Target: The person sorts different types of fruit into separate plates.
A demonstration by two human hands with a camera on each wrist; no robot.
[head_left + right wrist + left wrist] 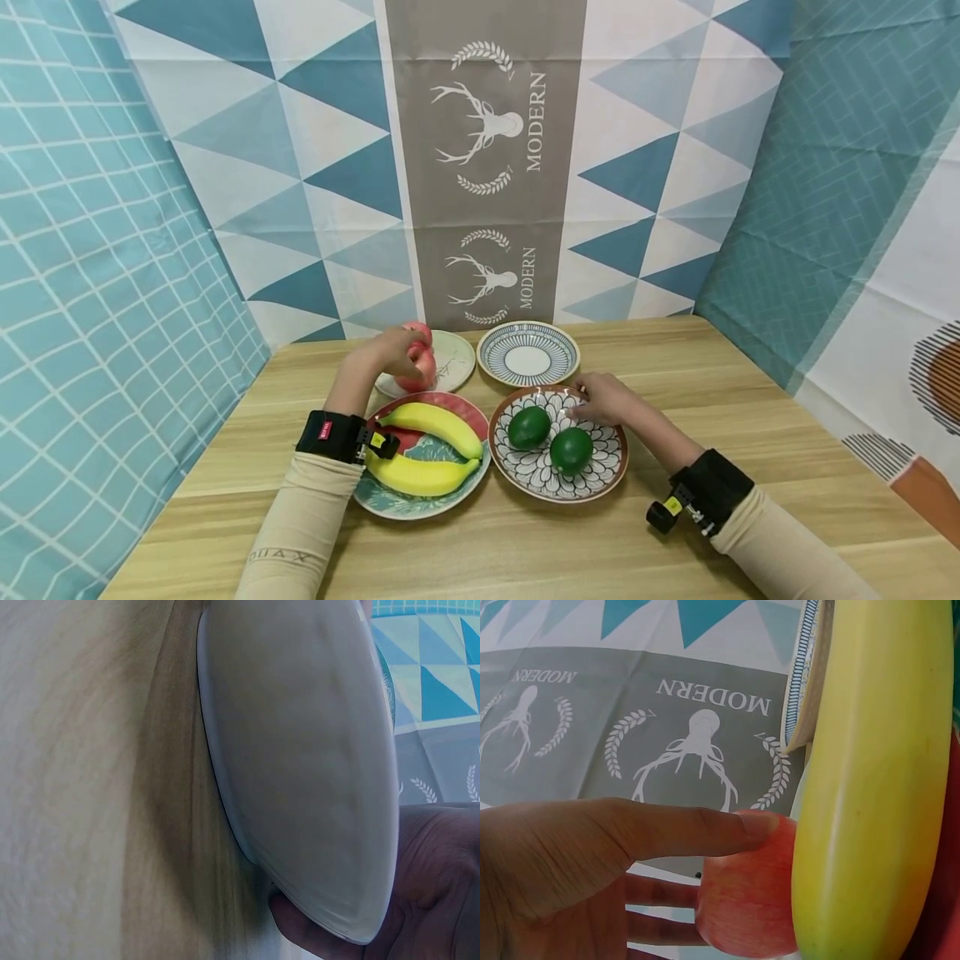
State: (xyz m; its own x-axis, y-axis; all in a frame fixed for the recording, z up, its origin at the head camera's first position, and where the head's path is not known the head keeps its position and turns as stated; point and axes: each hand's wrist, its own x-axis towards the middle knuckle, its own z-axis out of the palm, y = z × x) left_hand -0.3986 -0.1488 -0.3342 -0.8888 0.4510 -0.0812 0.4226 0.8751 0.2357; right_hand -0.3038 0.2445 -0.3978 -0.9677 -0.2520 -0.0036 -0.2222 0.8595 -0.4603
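Observation:
My left hand (386,352) holds a red apple (750,900) over the pale plate (457,358) at the back left; its thumb lies along the apple in the left wrist view and the other fingers reach behind. A second red apple is close by, so two show in the head view. My right hand (606,400) pinches the back right rim of the brown-rimmed, petal-patterned plate (517,479). From the right wrist view, a fingertip sits under that plate's rim (367,900). Two dark green oval fruits, avocado-like, lie in it, one of them a green fruit (572,451).
Two yellow bananas (435,425) lie on a red and teal plate (408,510) at front left. Behind the petal plate stands a blue-striped plate (527,360). All are on a wooden table (525,550), with patterned cloth walls (487,167) behind and at both sides.

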